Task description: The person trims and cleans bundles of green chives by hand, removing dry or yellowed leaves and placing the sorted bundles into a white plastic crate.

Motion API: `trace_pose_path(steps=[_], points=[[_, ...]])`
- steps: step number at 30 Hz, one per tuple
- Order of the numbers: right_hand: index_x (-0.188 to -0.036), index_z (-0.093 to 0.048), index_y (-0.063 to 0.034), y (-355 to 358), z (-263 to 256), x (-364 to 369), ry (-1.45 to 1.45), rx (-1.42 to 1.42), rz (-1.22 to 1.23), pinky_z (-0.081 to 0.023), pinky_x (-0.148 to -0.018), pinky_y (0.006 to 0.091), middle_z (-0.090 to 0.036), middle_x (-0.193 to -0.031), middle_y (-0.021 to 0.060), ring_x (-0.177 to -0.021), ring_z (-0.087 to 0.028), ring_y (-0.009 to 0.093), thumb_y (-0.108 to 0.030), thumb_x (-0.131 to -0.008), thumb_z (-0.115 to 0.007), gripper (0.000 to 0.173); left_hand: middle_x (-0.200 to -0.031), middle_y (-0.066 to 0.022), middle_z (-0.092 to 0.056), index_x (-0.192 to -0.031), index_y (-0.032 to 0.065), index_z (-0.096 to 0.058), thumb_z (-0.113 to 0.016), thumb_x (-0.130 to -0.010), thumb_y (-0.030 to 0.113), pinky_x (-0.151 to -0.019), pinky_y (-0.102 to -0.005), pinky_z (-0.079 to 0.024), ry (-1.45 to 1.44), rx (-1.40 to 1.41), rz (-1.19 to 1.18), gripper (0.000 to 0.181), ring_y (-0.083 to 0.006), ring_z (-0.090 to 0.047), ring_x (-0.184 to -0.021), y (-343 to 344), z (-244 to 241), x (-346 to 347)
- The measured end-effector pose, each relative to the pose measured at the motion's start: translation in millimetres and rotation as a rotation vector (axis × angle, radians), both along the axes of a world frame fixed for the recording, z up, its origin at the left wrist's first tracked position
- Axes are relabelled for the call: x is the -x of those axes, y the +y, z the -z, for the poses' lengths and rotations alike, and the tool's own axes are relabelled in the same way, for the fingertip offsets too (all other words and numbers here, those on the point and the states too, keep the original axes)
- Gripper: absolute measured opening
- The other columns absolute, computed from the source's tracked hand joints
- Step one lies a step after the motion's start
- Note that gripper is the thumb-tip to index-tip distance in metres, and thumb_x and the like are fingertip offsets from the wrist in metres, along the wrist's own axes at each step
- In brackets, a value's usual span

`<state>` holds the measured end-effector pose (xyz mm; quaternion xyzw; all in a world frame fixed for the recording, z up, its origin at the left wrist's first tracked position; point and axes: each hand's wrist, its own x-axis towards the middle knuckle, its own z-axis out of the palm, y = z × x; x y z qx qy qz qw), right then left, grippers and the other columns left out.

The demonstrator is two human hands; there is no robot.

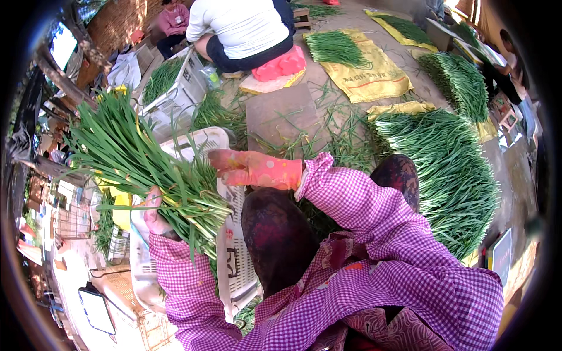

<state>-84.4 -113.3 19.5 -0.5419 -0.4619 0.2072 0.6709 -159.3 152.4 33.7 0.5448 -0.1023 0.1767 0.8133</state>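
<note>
My left hand [155, 211] is under a thick bunch of green chives [145, 162], with the thumb up along its near side. The leaves fan out to the upper left, and the pale stem ends point to the lower right. My right hand [257, 170], in a stained orange rubber glove, is just right of the bunch. Its fingers are apart and point left, with nothing seen between them. Beneath the bunch stands a white plastic crate [239, 250] with slotted walls, left of my knee [274, 237]. Part of its inside is hidden by the bunch and my left sleeve.
A large heap of chives [443, 175] lies on a yellow woven sack [401, 108] at my right. Loose leaves [347, 136] litter the ground around a flat board [281, 116]. Ahead, a person in white [241, 30] sits on a red seat [281, 63] beside another crate [175, 98].
</note>
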Motion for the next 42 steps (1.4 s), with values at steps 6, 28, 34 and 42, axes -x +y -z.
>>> trace_pose_path(steps=[6,28,34,42], points=[[-0.143,-0.023,-0.0032,-74,-55,-14,0.257,-0.188,0.151,-0.039,-0.098,0.0303,-0.050,-0.129,0.0101,-0.114,-0.048,0.017,-0.015,-0.082,-0.068,0.076,-0.105,-0.0171,-0.062,-0.112,-0.0060,-0.055,-0.054,-0.088,0.011,-0.084,-0.0352,-0.051,-0.295,-0.896,-0.045,0.029,-0.0256,-0.059,-0.100,-144,-13,-69],[-0.141,-0.032,-0.0027,-182,-6,-60,0.296,-0.274,0.503,-0.040,-0.094,0.0316,-0.050,-0.129,0.0154,-0.113,-0.050,0.022,-0.032,-0.086,-0.061,0.069,-0.104,-0.0157,-0.063,-0.109,-0.0032,-0.058,-0.061,-0.070,0.008,-0.082,-0.0430,-0.053,0.481,0.163,0.215,0.040,-0.0304,-0.063,-0.092,-284,40,-106],[-0.141,-0.030,0.0024,-200,35,-76,0.438,-0.097,0.780,-0.030,-0.105,0.0315,-0.044,-0.135,0.0141,-0.124,-0.040,0.020,-0.043,-0.089,-0.056,0.074,-0.104,-0.0129,-0.064,-0.111,0.0019,-0.058,-0.059,-0.076,0.013,-0.081,-0.0440,-0.053,0.558,0.197,0.195,0.036,-0.0298,-0.063,-0.092,-233,102,-149],[-0.143,-0.015,0.0050,-144,126,-56,0.330,0.501,0.427,-0.036,-0.101,0.0308,-0.046,-0.134,0.0178,-0.119,-0.046,0.021,-0.039,-0.085,-0.065,0.088,-0.107,-0.0130,-0.063,-0.114,0.0016,-0.057,-0.057,-0.080,0.015,-0.086,-0.0416,-0.049,0.790,0.283,0.256,0.037,-0.0298,-0.062,-0.094,-230,150,-143]])
